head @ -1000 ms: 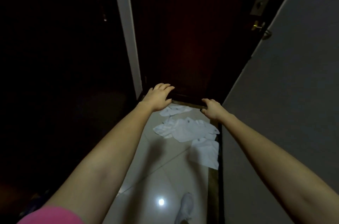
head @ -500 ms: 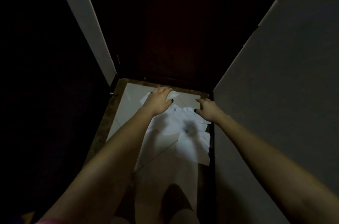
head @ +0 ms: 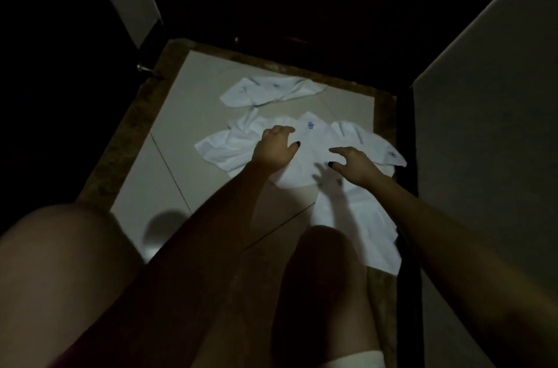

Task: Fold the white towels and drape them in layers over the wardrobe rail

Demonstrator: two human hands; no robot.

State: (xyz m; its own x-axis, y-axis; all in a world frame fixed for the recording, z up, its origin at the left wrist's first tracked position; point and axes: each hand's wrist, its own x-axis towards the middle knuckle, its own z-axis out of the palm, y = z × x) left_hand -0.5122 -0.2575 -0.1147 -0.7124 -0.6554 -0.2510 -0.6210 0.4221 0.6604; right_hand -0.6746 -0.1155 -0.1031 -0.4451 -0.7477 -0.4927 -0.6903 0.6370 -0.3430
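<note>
Gathering looks to be the step in hand. The white towels point(head: 314, 153) lie crumpled mid-frame on the tiled floor point(head: 187, 114). The left hand point(head: 276, 147) rests on one with bent fingers, grip unclear. The right hand point(head: 351, 161) hovers spread and empty. The next move likely calls for pinching an edge. The room is dim, with a grey wall point(head: 483, 126) at right.

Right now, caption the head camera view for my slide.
Left hand and right hand reach down to crumpled white towels strewn on a dim tiled floor.
</note>
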